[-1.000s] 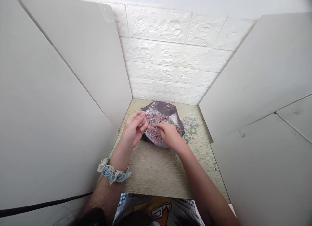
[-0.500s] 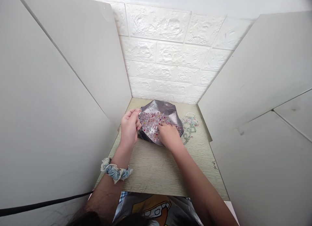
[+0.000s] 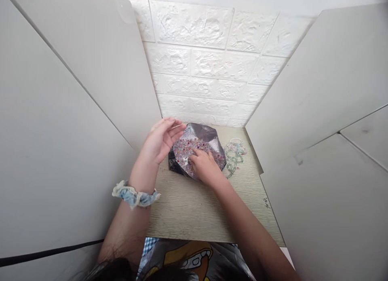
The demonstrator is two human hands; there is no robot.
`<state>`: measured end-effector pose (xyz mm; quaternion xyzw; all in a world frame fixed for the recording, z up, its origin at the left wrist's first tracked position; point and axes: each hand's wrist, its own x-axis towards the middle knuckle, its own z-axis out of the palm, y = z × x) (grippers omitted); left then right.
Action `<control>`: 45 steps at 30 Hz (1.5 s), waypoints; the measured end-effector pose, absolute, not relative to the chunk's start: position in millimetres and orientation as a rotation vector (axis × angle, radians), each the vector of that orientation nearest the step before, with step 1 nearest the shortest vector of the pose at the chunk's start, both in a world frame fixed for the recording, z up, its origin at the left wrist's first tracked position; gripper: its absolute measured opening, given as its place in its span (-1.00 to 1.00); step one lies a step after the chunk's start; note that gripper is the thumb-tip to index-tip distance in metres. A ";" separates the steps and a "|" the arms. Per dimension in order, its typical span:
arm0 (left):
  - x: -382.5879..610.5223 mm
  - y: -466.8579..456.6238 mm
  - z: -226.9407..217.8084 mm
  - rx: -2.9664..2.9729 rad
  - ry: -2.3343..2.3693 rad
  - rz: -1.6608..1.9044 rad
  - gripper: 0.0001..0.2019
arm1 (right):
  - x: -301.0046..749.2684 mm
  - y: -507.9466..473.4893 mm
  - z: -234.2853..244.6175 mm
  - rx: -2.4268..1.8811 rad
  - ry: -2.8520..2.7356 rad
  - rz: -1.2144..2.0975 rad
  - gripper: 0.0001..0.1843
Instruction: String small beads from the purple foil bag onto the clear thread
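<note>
A silvery grey pouch or cloth (image 3: 203, 132) lies on the table, bearing a spread of small pink, red and clear beads (image 3: 190, 145). My right hand (image 3: 206, 165) rests over the beads, index finger stretched out and fingers apart, the tips among them; anything tiny under them is hidden. Raised over the pouch's left side, my left hand (image 3: 163, 139) is open with loosely curved fingers, and I make out nothing in it. A blue scrunchie with lace edging (image 3: 136, 195) circles my left wrist. Strings of green and pink beads (image 3: 235, 153) lie right of the pouch.
A light wood-grain table (image 3: 188, 212) carries everything. Pale panels (image 3: 72, 111) stand close on both sides, and a white brick-pattern wall (image 3: 209, 62) closes off the back. Small shiny bits (image 3: 266, 202) sit by the right edge. A black cable (image 3: 51, 254) crosses at lower left.
My left hand has let go of the pouch's left edge, lifted and opened its fingers. My right hand has shifted slightly left across the beads, its index finger now stretched out.
</note>
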<state>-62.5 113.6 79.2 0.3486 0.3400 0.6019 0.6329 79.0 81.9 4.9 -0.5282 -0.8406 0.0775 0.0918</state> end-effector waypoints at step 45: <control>-72.3 118.2 41.3 1.201 1.037 0.831 -0.80 | 77.9 86.7 -1.1 -1.402 -2.082 0.533 -0.85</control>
